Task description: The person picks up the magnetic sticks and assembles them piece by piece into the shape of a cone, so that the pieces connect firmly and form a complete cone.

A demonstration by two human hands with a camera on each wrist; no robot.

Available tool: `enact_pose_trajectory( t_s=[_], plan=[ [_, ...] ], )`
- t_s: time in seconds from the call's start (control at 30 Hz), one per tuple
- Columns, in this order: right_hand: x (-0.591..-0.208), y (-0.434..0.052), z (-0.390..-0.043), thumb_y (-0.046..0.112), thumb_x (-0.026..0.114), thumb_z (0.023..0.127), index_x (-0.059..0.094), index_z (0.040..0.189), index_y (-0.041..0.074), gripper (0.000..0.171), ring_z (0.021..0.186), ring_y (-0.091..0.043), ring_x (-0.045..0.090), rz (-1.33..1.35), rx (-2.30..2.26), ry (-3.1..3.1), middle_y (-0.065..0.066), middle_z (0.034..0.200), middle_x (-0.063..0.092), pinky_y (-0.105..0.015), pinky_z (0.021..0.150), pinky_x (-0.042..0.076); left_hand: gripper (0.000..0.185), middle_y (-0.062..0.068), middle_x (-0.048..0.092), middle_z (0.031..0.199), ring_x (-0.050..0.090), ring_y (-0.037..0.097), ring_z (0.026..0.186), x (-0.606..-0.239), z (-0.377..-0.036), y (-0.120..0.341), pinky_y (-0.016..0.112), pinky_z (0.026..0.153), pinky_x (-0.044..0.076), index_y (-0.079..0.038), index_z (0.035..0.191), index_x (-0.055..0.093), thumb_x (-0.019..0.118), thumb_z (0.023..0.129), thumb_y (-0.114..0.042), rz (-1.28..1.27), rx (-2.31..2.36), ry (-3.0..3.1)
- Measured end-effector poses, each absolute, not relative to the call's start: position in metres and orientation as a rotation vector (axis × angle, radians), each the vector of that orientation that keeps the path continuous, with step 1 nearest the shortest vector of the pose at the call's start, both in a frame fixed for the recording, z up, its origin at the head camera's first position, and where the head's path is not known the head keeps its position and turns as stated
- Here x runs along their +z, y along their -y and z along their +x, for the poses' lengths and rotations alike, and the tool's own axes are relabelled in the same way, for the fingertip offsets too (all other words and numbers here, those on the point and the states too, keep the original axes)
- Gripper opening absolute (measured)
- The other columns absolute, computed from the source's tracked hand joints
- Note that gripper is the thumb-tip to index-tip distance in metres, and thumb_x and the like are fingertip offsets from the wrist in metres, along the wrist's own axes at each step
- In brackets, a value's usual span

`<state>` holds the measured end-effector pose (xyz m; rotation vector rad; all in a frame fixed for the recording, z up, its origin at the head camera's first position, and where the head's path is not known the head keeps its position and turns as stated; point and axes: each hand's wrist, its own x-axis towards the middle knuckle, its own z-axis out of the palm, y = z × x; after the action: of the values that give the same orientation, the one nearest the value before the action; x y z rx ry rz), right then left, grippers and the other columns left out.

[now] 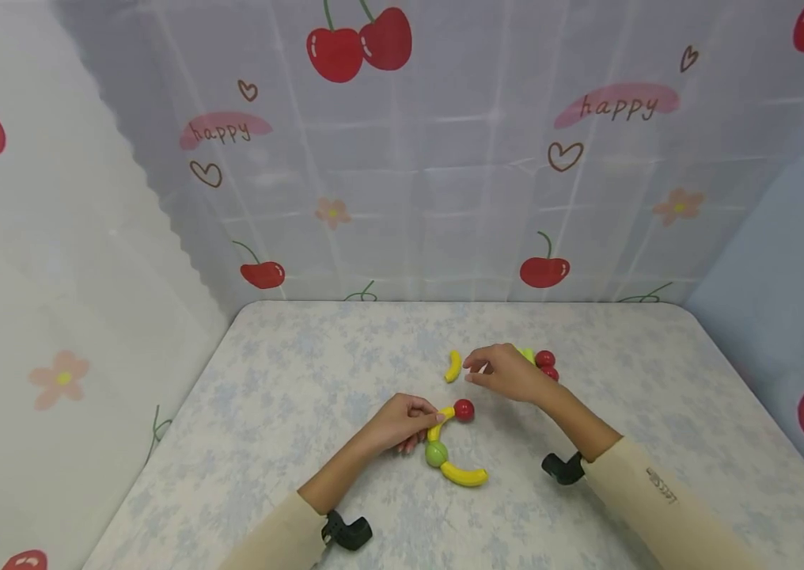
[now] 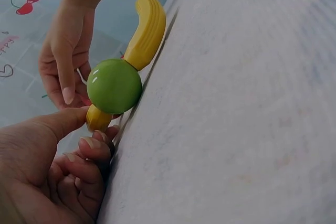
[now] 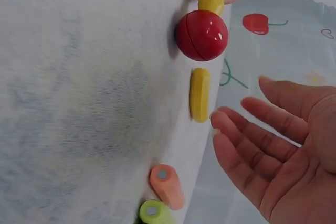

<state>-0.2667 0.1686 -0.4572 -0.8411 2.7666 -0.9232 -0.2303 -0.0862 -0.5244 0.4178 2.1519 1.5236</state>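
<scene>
My left hand (image 1: 396, 425) pinches a yellow toy banana (image 1: 434, 434) between thumb and fingers. A red ball (image 1: 464, 409) is joined to its far end and a green ball (image 1: 436, 454) to its near end. From the green ball a second yellow banana (image 1: 464, 477) curves off to the right, so the pieces form one chain close over the table. My right hand (image 1: 507, 374) hovers with loosely bent fingers and nothing in them. Just left of its fingertips, a loose yellow banana (image 1: 453, 366) lies on the table.
Behind my right hand sit two red balls (image 1: 545, 359) and a lime-green piece (image 1: 527, 355), partly hidden. An orange piece (image 3: 168, 186) with a grey end disc shows in the right wrist view. A cherry-print curtain (image 1: 402, 174) hangs beyond the table's back edge.
</scene>
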Motion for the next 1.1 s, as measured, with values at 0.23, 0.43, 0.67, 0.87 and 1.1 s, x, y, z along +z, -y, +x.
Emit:
enact_pose_trajectory(
  t_s=[0.23,0.43,0.67,0.87,1.1],
  plan=[
    [-0.461,-0.15,-0.288,0.017,0.075,0.094,0.074,0.107,0.003,0.019,0.085,-0.019,0.064,-0.588,-0.897,-2.816,-0.004,0.094,0.072,-0.033,0.071,0.057,0.024,0.003,0.062,0.061,0.047,0.011,0.038,-0.526,-0.23,0.086,0.02,0.035,0.036,-0.012,0.099,0.075,0.07,0.098,-0.035,0.414,1.522,-2.151],
    [-0.465,-0.139,-0.298,0.023,0.078,0.092,0.073,0.101,0.001,0.024,0.069,-0.018,0.058,-0.381,-0.878,-2.878,-0.005,0.087,0.068,-0.029,0.059,0.052,0.024,0.003,0.062,0.061,0.047,0.011,0.038,-0.526,-0.23,0.087,0.021,0.035,0.036,-0.012,0.099,0.075,0.071,0.097,-0.035,0.398,1.524,-2.151],
    [-0.474,-0.129,-0.309,0.027,0.077,0.092,0.068,0.089,0.004,0.025,0.064,-0.019,0.059,-0.169,-0.822,-2.838,-0.006,0.079,0.064,-0.028,0.055,0.048,0.022,0.003,0.062,0.061,0.046,0.011,0.039,-0.528,-0.229,0.089,0.02,0.035,0.036,-0.011,0.099,0.075,0.07,0.098,-0.033,0.394,1.537,-2.145],
    [-0.48,-0.124,-0.316,0.028,0.079,0.09,0.064,0.08,0.006,0.029,0.063,-0.018,0.054,-0.15,-0.761,-2.874,-0.005,0.073,0.061,-0.028,0.053,0.044,0.023,0.003,0.062,0.061,0.047,0.01,0.039,-0.526,-0.23,0.087,0.02,0.035,0.037,-0.01,0.1,0.075,0.07,0.098,-0.033,0.4,1.546,-2.131],
    [-0.479,-0.119,-0.319,0.02,0.075,0.09,0.059,0.073,0.006,0.027,0.054,-0.016,0.049,-0.137,-0.733,-2.871,-0.003,0.064,0.055,-0.027,0.048,0.041,0.025,0.003,0.062,0.062,0.048,0.01,0.04,-0.528,-0.232,0.087,0.02,0.036,0.038,-0.008,0.102,0.075,0.071,0.097,-0.033,0.406,1.538,-2.137]
  ],
)
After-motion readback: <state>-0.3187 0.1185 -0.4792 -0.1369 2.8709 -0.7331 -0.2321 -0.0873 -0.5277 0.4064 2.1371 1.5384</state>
